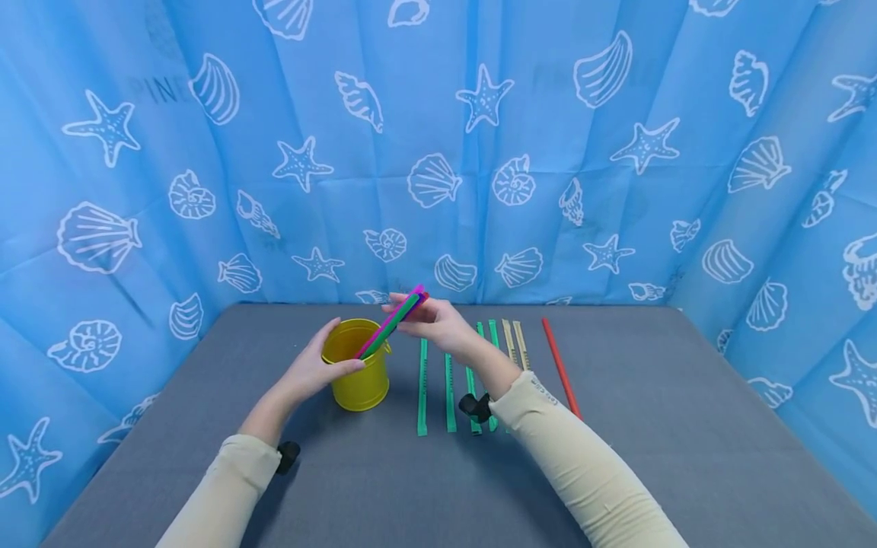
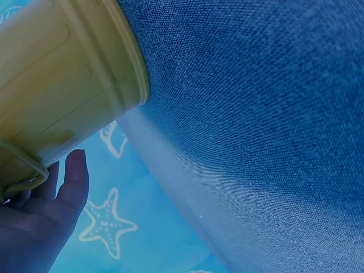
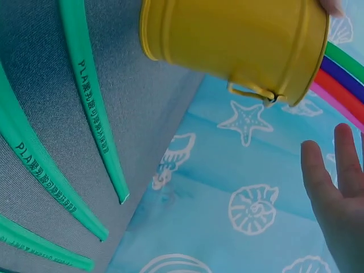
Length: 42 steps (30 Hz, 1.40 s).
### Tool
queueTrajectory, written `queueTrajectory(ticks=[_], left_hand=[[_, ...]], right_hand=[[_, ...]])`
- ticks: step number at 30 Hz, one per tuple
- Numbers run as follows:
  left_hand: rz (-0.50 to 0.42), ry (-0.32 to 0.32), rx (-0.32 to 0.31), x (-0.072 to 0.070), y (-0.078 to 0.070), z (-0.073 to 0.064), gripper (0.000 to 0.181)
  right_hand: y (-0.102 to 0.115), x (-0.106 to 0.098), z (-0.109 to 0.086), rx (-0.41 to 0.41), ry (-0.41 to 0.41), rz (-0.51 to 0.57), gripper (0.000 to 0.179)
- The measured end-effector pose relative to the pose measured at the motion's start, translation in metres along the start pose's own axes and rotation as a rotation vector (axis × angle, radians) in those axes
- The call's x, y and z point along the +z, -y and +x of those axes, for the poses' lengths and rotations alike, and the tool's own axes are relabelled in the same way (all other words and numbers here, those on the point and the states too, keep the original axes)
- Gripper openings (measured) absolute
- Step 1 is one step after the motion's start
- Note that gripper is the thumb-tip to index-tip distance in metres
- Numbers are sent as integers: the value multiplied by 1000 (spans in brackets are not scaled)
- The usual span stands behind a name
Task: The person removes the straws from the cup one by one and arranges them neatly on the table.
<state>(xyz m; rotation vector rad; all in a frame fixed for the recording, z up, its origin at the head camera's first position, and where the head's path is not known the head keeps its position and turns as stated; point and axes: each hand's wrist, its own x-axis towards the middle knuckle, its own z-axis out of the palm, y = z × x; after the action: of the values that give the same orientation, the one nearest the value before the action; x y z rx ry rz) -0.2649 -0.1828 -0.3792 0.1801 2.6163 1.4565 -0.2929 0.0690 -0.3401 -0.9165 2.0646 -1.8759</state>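
Note:
A small yellow metal bucket (image 1: 361, 388) stands on the table, a wire handle loop at its side. My left hand (image 1: 310, 371) grips its rim, thumb across the front and fingers around the left side. Above the bucket's right edge my right hand (image 1: 441, 326) pinches a bundle of coloured straws (image 1: 393, 323). Green, purple, red and pink straws show in the right wrist view, where the bundle slants over the bucket's rim. Their lower ends lie inside the mouth, hidden by the wall. In the left wrist view, fingers (image 2: 71, 187) lie beside the bucket.
To the right of the bucket, several green wrapped straws (image 1: 422, 388) lie in a row, partly under my right forearm. Beyond them are two beige wrapped straws (image 1: 522, 342) and a bare red straw (image 1: 562, 369). A blue shell-print curtain (image 1: 438, 228) borders the grey table (image 1: 356, 487).

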Motion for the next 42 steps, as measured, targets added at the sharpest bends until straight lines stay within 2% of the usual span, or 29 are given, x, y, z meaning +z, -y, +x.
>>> queueTrajectory(ticks=[8,16,23,29,36,42], left_hand=[[2,-5,-6,-1,1,0,107],[2,0,13,-3,-1,-2,102],[10,-2,9,-2,-2,0,102],[5,1,-1,-1,-3,-1,103],[5,4,-1,-2,-6,-3,101],[23,5,-13,0,-5,-3,103]], right_hand=[[6,6,1,31,-42,-53,38],[12,4,0,-23,-114,-67,34],[10,2,0,12,-245,-184,16],[18,-5,-5,19,-241,-251,23],[36,-26,-19,-82,-264,-251,40],[50,-46,-36,-250,-317,-184,36]])
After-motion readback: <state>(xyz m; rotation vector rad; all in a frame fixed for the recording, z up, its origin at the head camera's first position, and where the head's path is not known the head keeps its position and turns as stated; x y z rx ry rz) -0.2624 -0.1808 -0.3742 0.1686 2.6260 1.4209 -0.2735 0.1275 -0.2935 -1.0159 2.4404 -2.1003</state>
